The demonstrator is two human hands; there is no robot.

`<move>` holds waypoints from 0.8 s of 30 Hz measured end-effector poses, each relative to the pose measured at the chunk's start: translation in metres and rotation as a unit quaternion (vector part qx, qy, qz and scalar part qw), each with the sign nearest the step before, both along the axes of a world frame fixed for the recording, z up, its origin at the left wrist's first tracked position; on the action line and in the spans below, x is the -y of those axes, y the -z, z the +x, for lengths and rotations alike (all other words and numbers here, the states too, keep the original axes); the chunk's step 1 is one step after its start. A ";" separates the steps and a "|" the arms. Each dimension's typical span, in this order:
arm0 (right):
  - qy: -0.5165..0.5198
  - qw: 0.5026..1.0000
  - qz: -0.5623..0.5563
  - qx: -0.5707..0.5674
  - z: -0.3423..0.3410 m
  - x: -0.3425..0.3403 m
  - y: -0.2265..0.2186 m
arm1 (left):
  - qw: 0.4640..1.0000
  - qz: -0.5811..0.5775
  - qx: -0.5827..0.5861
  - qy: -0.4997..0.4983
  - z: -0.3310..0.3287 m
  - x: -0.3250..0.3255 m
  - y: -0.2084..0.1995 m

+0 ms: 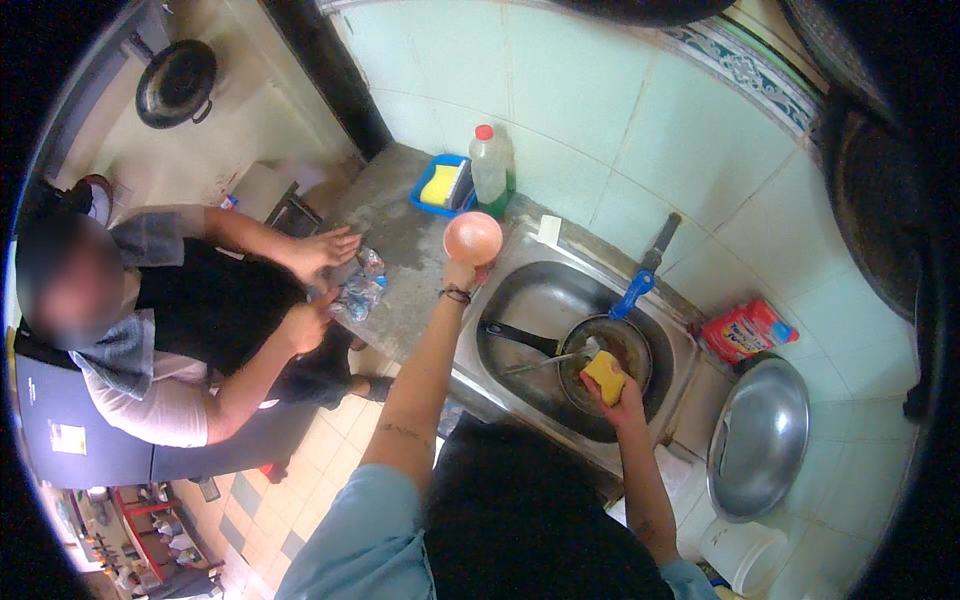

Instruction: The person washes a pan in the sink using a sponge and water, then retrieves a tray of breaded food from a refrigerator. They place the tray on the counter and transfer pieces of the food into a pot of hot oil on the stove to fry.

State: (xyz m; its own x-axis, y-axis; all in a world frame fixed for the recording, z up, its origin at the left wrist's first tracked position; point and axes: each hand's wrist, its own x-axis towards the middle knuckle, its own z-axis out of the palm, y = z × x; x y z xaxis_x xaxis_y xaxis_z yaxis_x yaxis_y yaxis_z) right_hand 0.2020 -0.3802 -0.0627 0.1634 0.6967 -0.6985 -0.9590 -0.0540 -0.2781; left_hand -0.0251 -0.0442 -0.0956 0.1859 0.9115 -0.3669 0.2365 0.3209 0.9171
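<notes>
Yellow sponge (604,377) is gripped in the right hand (622,402), a frying pan (636,349) below it; well apart, the left hand (464,275) holds a pink bowl (473,238).

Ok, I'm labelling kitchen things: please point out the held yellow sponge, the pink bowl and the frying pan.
Yellow sponge (605,376): head view, middle of its yellow face.
Pink bowl (473,238): head view, middle of its round surface.
Frying pan (630,352): head view, its inner base.

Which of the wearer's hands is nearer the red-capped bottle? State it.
Left. The left hand, holding a pink bowl, is just in front of the bottle; the right hand, farther off, holds a sponge over the sink.
</notes>
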 end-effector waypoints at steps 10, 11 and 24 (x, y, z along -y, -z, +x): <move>0.020 0.999 0.005 -0.044 -0.001 0.072 0.020 | 0.923 0.216 -0.223 0.227 0.038 0.150 0.023; 0.010 0.999 -0.004 -0.044 -0.001 0.073 0.019 | 0.870 0.187 -0.310 0.335 0.043 0.172 0.037; -0.003 0.924 -0.190 0.331 0.004 0.050 0.018 | 0.895 0.047 -0.200 0.396 0.058 0.211 0.033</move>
State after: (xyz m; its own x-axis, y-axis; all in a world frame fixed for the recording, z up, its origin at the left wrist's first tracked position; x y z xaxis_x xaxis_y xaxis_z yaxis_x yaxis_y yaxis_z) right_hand 0.2059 -0.4303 -0.0811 0.6398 0.4233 -0.6415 -0.5848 -0.2734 -0.7637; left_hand 0.0330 -0.2556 -0.1282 0.6585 0.5815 -0.4776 0.6709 -0.1662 0.7227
